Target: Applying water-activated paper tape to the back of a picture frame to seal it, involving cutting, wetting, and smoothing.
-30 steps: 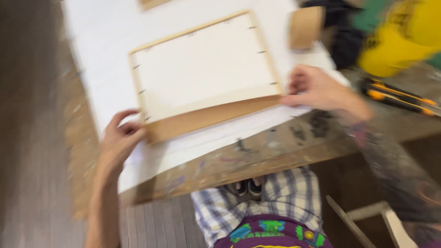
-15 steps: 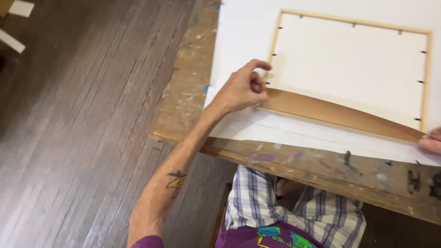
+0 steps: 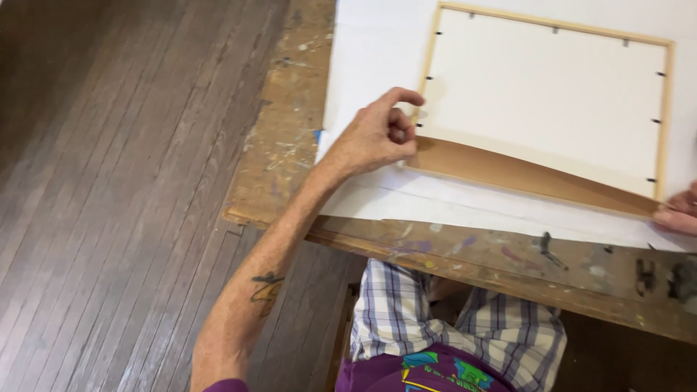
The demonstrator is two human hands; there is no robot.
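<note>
Pinching one wooden frame point(image 3: 546, 109), left hand point(image 3: 377, 138) fingers clamp its corner; right hand point(image 3: 679, 210) grips another.

Wooden frame point(image 3: 546, 109) lies face down on a big white sheet point(image 3: 377, 43) on a paint-splattered desk point(image 3: 279, 152). Left hand point(image 3: 377, 136) pinches the frame's near-left corner, where a brown backing board point(image 3: 523, 174) sits at the near edge. Right hand point(image 3: 679, 212) is barely in shot at the right edge, fingertips touching the near-right corner. Dark plank floor point(image 3: 109, 181) off to the left, plaid shorts point(image 3: 465, 327) below the desk.
</note>
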